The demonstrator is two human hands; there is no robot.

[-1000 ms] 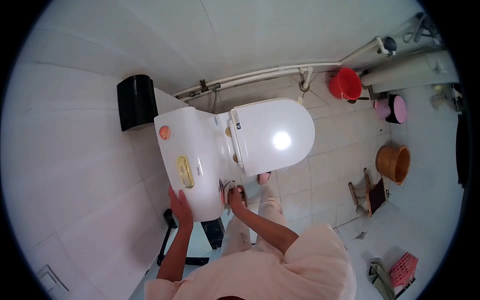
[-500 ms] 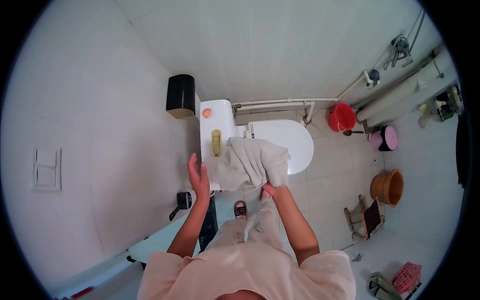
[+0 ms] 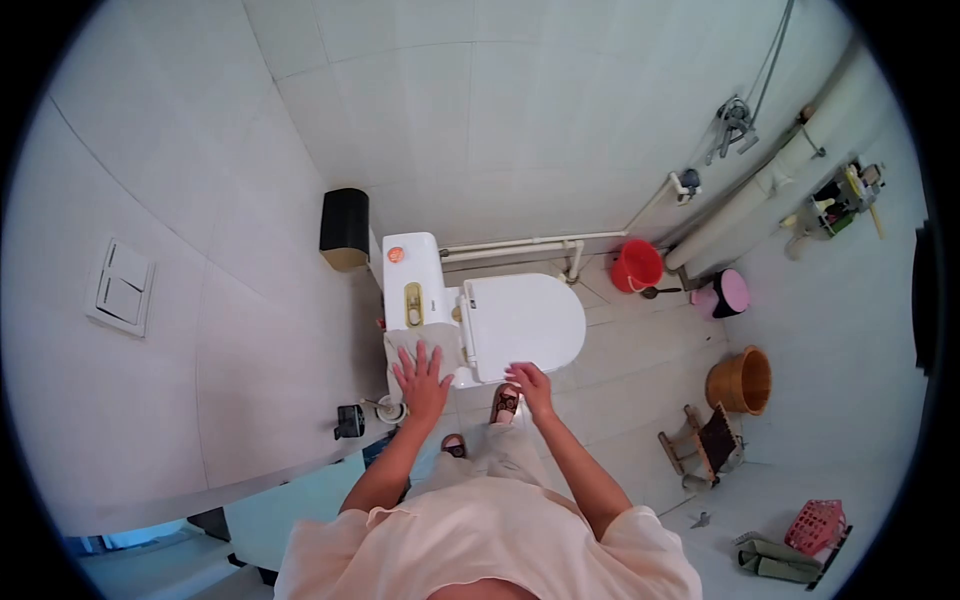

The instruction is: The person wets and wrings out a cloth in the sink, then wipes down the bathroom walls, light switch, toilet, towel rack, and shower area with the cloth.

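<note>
My left hand [image 3: 422,384] lies with spread fingers on a light grey cloth [image 3: 436,350], which is draped over the near end of the white toilet tank [image 3: 411,262]. Beside the closed toilet lid [image 3: 525,322], at its near edge, is my right hand [image 3: 530,384]; its fingers are loosely bent and apart, with nothing in them. A gold flush button [image 3: 414,304] and a round orange sticker [image 3: 396,255] show on the tank top.
On the left wall are a black dispenser [image 3: 345,228] and a switch plate [image 3: 123,287]. Along the right stand a red bucket [image 3: 637,266], a pink bin [image 3: 733,292], a wooden bucket [image 3: 739,381] and a folding stool [image 3: 716,440]. White pipes [image 3: 540,241] run behind the toilet.
The cloth, bunched at the tank's near side and then spread in the air, now lies on the tank. My left hand has come onto it; my right hand has let it go.
</note>
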